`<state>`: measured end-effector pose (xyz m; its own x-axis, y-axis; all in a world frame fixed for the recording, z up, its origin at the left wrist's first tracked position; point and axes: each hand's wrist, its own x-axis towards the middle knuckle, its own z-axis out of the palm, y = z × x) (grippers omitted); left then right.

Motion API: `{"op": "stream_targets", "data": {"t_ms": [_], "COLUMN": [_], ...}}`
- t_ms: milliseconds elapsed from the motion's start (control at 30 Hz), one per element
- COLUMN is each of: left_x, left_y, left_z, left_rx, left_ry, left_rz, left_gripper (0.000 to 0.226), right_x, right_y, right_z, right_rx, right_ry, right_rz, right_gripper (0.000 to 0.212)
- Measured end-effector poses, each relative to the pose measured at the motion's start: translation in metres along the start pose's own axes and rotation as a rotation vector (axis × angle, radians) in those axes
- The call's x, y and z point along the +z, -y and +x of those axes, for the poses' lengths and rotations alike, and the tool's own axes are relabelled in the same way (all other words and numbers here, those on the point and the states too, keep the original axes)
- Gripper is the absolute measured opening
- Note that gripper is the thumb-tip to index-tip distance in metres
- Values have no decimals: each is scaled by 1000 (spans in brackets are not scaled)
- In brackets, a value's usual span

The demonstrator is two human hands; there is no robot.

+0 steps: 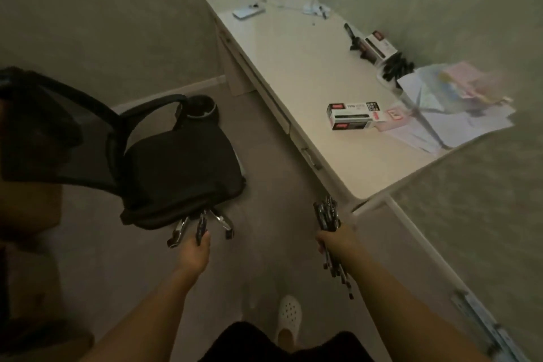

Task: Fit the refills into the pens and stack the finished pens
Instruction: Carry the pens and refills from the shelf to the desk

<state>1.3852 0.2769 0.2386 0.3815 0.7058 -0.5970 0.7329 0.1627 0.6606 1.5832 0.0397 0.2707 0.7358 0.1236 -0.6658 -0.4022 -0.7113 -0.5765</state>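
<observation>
Right hand point(332, 239) hugs a big bunch of pens point(330, 232), left hand point(195, 247) holds 1 pen point(201, 226); light, stiff & slippery, so grab mid-bunch.

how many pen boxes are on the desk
2: one pen box near the desk's front edge, beside the papers; another box by the wall. Papers may hide more.

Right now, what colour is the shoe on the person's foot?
White, with small holes on top. The shoe shows best in the head view, near the bottom.
</observation>
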Motion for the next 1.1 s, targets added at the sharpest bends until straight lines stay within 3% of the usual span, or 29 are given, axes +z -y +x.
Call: {"op": "stream_targets", "data": {"t_ms": [200,300,433,700,967,1100], "left_x": [19,23,27,18,32,49], "left_y": [-55,-82,-128,-250,-334,-355], "left_z": [33,64,110,223,304,326], "left_rx": [2,-17,9,39,101,123], "left_ry": [-33,-48,-7,121,124,109], "left_rz": [-20,36,108,179,227,276], "left_gripper": [25,41,40,40,35,37], "right_x": [-31,-32,-25,-9,-12,-17], "right_y": [62,88,126,218,273,291], "right_z": [60,87,124,196,240,265], "right_rx": [-24,-52,-47,-54,-6,-8], "right_ry": [25,26,41,-53,-132,-69], "right_rz": [-36,-11,40,111,188,262], "right_gripper": [15,11,28,34,8,20]}}
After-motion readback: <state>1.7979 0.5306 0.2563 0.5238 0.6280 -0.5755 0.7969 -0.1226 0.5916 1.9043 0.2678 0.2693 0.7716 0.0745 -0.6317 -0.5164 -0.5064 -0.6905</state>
